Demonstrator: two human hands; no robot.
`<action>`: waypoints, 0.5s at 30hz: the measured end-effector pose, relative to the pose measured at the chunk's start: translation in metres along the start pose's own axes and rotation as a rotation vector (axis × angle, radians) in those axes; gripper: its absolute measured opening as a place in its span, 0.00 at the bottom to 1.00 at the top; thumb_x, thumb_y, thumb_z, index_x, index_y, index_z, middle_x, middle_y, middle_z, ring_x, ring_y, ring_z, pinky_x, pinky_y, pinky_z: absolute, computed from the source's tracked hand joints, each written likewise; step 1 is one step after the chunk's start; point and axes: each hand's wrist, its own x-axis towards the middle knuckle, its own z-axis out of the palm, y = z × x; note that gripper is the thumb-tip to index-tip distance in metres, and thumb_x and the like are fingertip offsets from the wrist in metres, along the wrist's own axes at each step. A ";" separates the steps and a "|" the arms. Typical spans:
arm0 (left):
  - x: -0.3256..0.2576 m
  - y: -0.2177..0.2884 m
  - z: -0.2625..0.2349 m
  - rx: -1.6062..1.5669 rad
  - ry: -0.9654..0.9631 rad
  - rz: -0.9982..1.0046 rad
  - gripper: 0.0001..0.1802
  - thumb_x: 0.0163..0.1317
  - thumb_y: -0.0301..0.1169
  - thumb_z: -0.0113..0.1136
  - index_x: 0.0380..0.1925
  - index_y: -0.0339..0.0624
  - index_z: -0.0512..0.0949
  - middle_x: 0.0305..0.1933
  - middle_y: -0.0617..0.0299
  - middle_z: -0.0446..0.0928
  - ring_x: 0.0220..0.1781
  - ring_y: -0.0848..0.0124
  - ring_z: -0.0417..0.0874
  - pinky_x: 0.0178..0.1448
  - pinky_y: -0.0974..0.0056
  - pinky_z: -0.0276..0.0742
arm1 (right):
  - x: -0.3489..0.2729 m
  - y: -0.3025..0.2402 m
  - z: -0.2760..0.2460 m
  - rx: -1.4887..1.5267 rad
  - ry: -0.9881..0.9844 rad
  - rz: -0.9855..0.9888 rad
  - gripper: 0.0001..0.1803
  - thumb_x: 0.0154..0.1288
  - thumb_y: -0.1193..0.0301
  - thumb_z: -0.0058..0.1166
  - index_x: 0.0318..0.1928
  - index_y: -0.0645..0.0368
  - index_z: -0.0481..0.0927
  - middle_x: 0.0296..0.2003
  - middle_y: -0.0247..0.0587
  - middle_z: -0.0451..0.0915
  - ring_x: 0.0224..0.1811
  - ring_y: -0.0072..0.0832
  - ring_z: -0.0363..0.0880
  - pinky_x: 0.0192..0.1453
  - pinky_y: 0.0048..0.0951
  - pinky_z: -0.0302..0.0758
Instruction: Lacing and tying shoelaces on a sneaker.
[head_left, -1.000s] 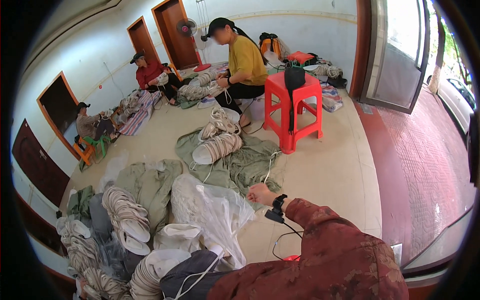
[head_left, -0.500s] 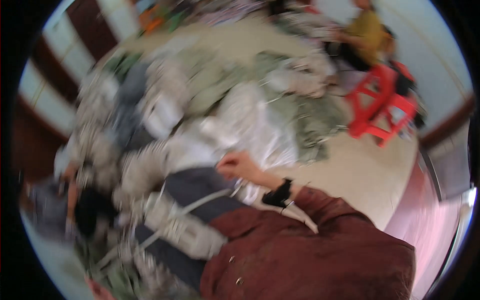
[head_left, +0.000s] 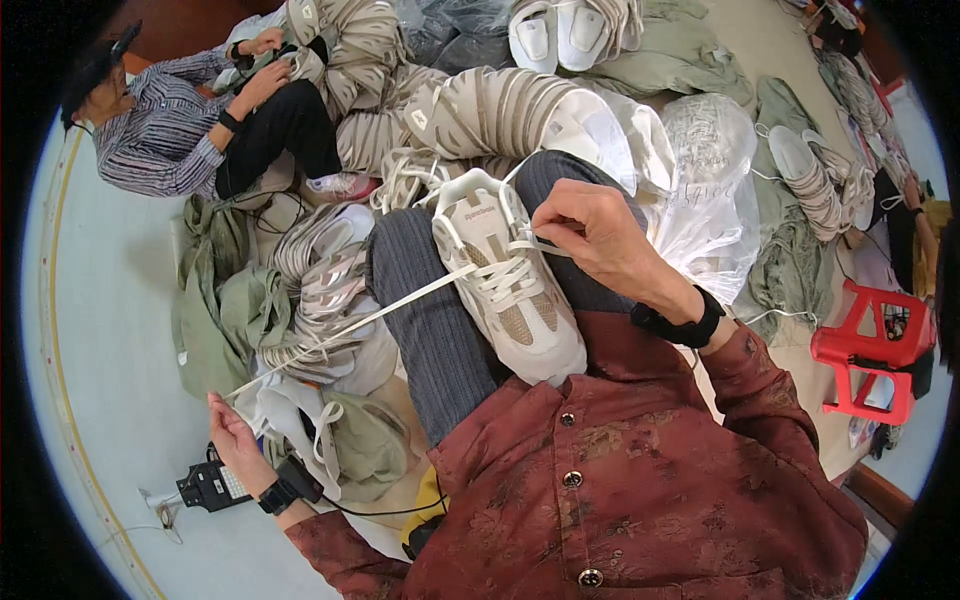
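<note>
A beige and white sneaker [head_left: 540, 335] rests on my lap between my thighs, its toe pointing toward me and its tongue away. The pale shoelace [head_left: 365, 322] is partly threaded in crossing rows over its front. One long end stretches taut to the left, and my left hand [head_left: 238, 440] pinches its tip well away from the shoe. At the right side of the upper eyelets, my right hand [head_left: 598, 238] has its thumb and fingers closed on a short stretch of the same lace. Some of its fingertips are hidden behind the hand.
Nested rows of beige shoe uppers [head_left: 490, 112] lie just beyond my knees; more uppers [head_left: 325, 270] sit at my left. A person in a striped shirt [head_left: 165, 125] works at far left. A clear plastic bag [head_left: 710, 160] and red stool [head_left: 868, 345] stand to the right.
The view has turned and become sharp. My left hand is now fully visible, out to the left with the lace taut. My right hand now grips lace at the shoe's upper eyelets.
</note>
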 end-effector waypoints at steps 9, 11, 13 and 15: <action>-0.020 -0.039 0.029 -0.328 0.032 -0.165 0.22 0.73 0.22 0.48 0.62 0.19 0.64 0.64 0.45 0.71 0.62 0.67 0.76 0.66 0.71 0.74 | 0.016 0.002 0.014 -0.170 -0.076 -0.156 0.02 0.57 0.79 0.55 0.29 0.66 0.78 0.27 0.50 0.75 0.32 0.52 0.76 0.36 0.43 0.71; -0.008 -0.026 0.091 -0.416 0.220 -0.389 0.19 0.72 0.21 0.47 0.59 0.17 0.67 0.61 0.50 0.74 0.59 0.72 0.76 0.68 0.71 0.72 | 0.016 0.001 0.007 -0.141 -0.078 -0.055 0.02 0.57 0.79 0.56 0.30 0.66 0.79 0.27 0.49 0.76 0.31 0.47 0.77 0.35 0.40 0.72; -0.024 0.012 0.161 -0.346 0.166 -0.369 0.19 0.71 0.22 0.51 0.58 0.21 0.70 0.56 0.53 0.76 0.53 0.73 0.79 0.60 0.74 0.76 | 0.014 -0.001 0.003 -0.072 -0.087 0.017 0.02 0.58 0.79 0.56 0.31 0.66 0.80 0.27 0.48 0.76 0.30 0.42 0.77 0.35 0.37 0.72; -0.041 0.039 0.208 -0.170 -0.011 -0.317 0.19 0.68 0.23 0.57 0.57 0.26 0.74 0.51 0.57 0.79 0.45 0.75 0.82 0.52 0.75 0.79 | 0.015 -0.009 0.002 0.020 -0.113 0.106 0.04 0.59 0.78 0.59 0.34 0.67 0.81 0.28 0.42 0.77 0.29 0.30 0.76 0.34 0.31 0.72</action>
